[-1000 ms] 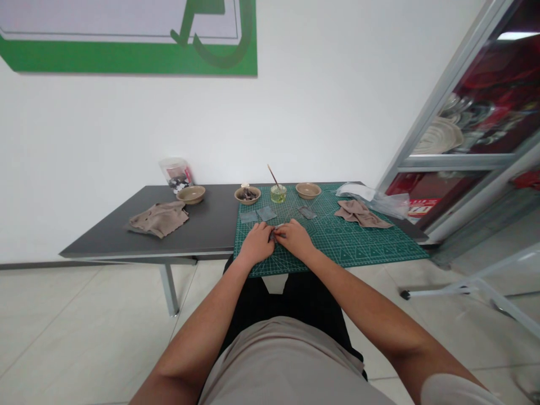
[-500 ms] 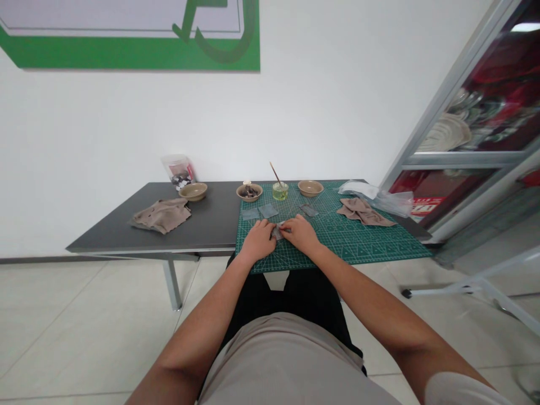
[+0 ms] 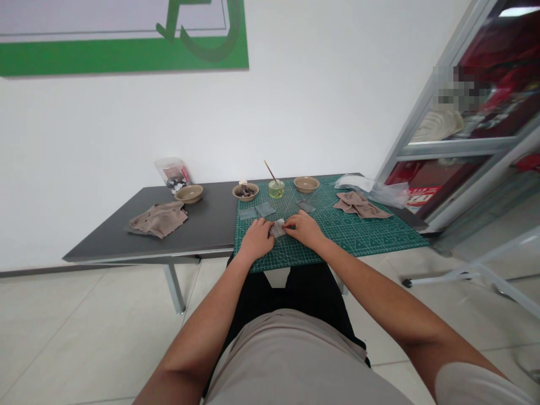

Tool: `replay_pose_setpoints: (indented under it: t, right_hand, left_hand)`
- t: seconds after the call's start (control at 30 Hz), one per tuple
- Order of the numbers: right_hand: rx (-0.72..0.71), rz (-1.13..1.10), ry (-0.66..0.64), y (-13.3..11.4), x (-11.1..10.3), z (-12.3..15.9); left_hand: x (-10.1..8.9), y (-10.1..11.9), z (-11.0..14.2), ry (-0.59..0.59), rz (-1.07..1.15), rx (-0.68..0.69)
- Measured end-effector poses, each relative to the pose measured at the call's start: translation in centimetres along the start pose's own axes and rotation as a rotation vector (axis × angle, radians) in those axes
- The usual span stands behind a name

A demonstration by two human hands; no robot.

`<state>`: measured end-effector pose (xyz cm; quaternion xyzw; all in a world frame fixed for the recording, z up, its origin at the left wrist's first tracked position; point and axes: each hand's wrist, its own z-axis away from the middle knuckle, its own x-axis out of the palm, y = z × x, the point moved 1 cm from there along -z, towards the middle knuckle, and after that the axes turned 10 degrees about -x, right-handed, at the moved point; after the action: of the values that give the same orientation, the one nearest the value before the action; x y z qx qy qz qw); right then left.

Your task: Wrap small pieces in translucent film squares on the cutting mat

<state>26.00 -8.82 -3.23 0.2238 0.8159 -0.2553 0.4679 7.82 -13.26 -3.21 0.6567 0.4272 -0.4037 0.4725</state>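
A small greyish piece [image 3: 277, 228] is at the front left part of the green mat [image 3: 354, 242]. The left hand [image 3: 257, 238] has its fingers on the piece's left side, whether pinching or pressing I cannot tell; the right hand [image 3: 306, 229] nips its right side. Farther back on the mat lie two blue-grey squares [image 3: 265, 209] and, nearer the mat's middle, a darker flat piece [image 3: 306, 206]. Along the mat's back edge stand a bowl [image 3: 238, 197] of dark bits [image 3: 246, 192] at the left corner, a jar [image 3: 276, 190] with yellow-green contents and a leaning thin stick [image 3: 270, 171], and a second bowl [image 3: 307, 184]. A brownish cloth [image 3: 361, 205] and a plastic bag [image 3: 390, 194] lie by its back right corner. Left of the mat, the dark counter [image 3: 215, 225] carries another cloth [image 3: 158, 219], a third bowl [image 3: 189, 194] and a clear container [image 3: 172, 173]
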Motion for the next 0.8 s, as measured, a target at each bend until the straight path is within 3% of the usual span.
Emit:
replay_pose_setpoints:
  t: [0.17, 0.3, 0.57, 0.67, 0.8]
  right_hand:
    - [-0.068, -0.020, 0.005, -1.2, 1.3, -1.6]
    - [-0.129, -0.060, -0.021, -2.1, 1.3, -1.2]
    - [-0.121, -0.103, -0.047, -0.2, -0.7, -0.1]
    - [-0.067, -0.099, -0.021, 0.2, -0.4, -0.8]
    - [-0.098, -0.134, -0.026, -0.8, 0.5, -1.4]
  left_hand:
    - [0.0, -0.1, -0.1, -0.010, 0.014, -0.012]
    - [0.0, -0.1, -0.1, -0.008, 0.022, -0.011]
    - [0.1, -0.1, 0.0, 0.001, 0.021, 0.001]
    - [0.1, -0.1, -0.1, -0.001, 0.018, 0.002]
    - [0.0, -0.1, -0.2, 0.016, 0.053, -0.002]
